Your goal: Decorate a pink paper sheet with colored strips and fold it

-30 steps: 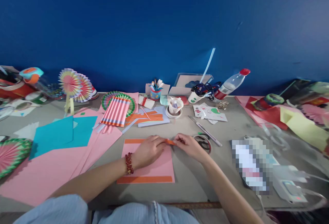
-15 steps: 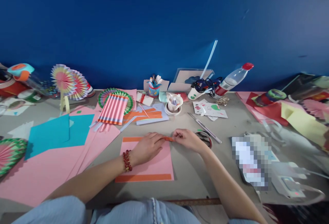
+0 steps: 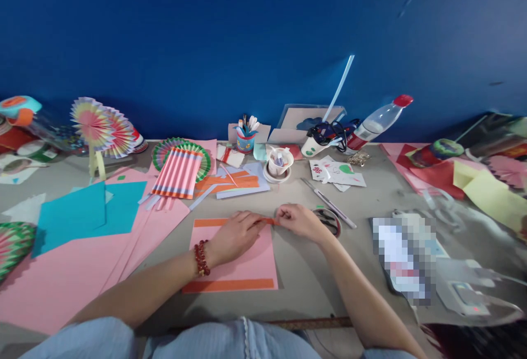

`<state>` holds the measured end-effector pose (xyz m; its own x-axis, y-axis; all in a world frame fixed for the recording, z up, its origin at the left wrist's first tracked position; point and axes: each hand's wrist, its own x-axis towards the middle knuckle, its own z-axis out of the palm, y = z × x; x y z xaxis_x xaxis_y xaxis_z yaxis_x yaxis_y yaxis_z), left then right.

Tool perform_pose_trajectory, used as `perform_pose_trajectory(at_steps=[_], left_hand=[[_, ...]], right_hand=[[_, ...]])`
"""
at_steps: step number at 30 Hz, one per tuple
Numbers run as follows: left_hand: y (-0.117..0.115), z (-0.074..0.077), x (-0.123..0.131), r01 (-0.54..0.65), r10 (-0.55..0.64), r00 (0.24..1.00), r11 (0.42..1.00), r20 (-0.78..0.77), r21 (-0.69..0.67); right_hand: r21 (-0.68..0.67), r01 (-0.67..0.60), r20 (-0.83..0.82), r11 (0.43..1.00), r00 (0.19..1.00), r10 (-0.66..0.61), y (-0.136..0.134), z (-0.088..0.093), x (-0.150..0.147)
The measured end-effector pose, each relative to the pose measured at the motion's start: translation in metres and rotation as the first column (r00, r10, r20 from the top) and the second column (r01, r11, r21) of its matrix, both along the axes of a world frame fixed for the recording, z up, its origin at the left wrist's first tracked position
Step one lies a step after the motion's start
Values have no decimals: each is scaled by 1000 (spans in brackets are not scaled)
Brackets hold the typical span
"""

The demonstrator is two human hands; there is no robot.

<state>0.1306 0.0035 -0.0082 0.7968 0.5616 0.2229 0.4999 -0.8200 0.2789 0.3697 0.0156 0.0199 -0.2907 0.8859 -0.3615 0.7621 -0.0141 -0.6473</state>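
A pink paper sheet (image 3: pixel 247 268) with an orange strip (image 3: pixel 230 284) along its near edge lies on the grey table (image 3: pixel 304 287) before me. A second orange strip (image 3: pixel 208 222) runs along its far edge. My left hand (image 3: pixel 234 234), with a red bead bracelet at the wrist, rests on that far strip, fingers curled and pressing it. My right hand (image 3: pixel 300 220) pinches the strip's right end just off the sheet's corner. Both hands nearly touch.
Scissors and a tape roll (image 3: pixel 329 220) lie right of my right hand, a craft knife (image 3: pixel 327 203) beyond. Folded paper fans (image 3: pixel 181 169), a teal sheet (image 3: pixel 82 213), large pink sheets, cups, a bottle (image 3: pixel 376 123) and loose papers crowd the table's back and sides.
The hands stay on the far orange strip with only slight shifts. The view has drifted a little so the table's objects sit further left and higher.
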Motion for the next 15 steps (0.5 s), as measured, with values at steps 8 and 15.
perform_pose_trajectory(at_steps=[8,15], left_hand=[[0,-2,2,11,-2,994,997,-112,73],[0,-2,2,15,1,988,995,-152,99]], right_hand=[[-16,15,52,1000,999,-15,0,3,-3],[-25,21,62,999,998,-19,0,4,-3]])
